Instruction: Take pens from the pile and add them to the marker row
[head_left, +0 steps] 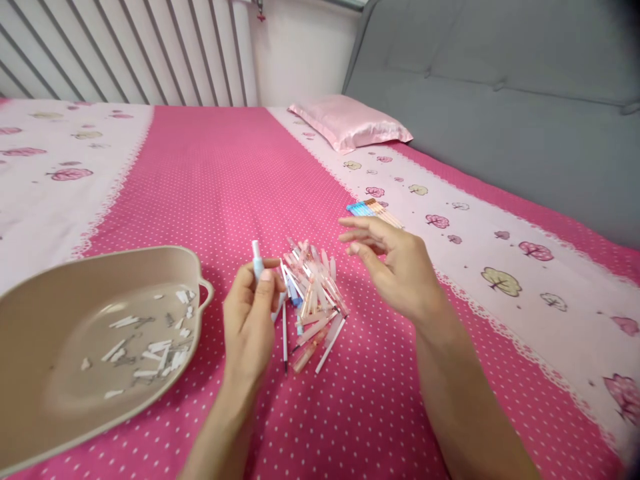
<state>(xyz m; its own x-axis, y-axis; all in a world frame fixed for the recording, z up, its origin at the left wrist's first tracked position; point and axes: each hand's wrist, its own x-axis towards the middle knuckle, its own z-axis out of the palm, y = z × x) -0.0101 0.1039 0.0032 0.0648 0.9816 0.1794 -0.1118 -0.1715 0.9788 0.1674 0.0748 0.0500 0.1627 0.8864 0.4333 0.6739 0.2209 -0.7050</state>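
My left hand (249, 327) is closed around a light blue pen part (257, 263) with a white tip pointing up; its lower end is hidden by the fingers. Just right of that hand lies a loose pile of pen parts (315, 280), with pinkish clear barrels, thin white refills and a few blue pieces. A white refill with a dark tip (285, 340) sticks out at the pile's near side. My right hand (393, 267) hovers at the pile's right, fingers apart and holding nothing. Beyond its fingertips, blue and peach pens (373, 209) lie side by side in a row.
At the left stands a beige basin (65, 280) with small white pieces (163, 353) and what look like tiny springs. All this rests on a pink dotted bedspread (210, 167). A pink pillow (350, 120) lies against the grey headboard (475, 100); a white radiator (125, 53) is behind.
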